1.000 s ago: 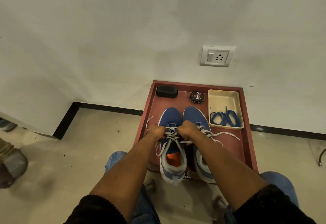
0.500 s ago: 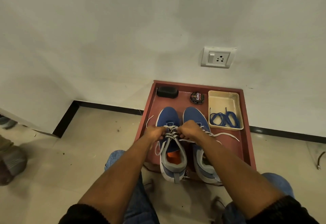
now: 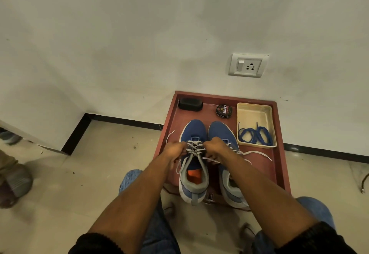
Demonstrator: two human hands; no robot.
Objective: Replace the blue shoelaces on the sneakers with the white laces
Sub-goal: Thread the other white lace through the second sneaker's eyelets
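Behind sneakers (image 3: 194,153): polish tin (image 3: 224,111), blue laces (image 3: 254,136); hands (image 3: 194,150) grip white lace (image 3: 196,146).

Blue cloth sneakers (image 3: 193,134), glossy reddish tray (image 3: 279,153), matt cream plastic bin (image 3: 253,112)

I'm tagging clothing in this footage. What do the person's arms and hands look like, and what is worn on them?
Both forearms are bare, with black knitted sleeves pushed up near the elbows. The left hand and right hand are bare: no gloves, rings or watch visible.

A red tray (image 3: 278,153) on the floor (image 3: 99,163) carries two blue sneakers (image 3: 196,132), a polish tin (image 3: 224,111) and a cream dish (image 3: 254,114).
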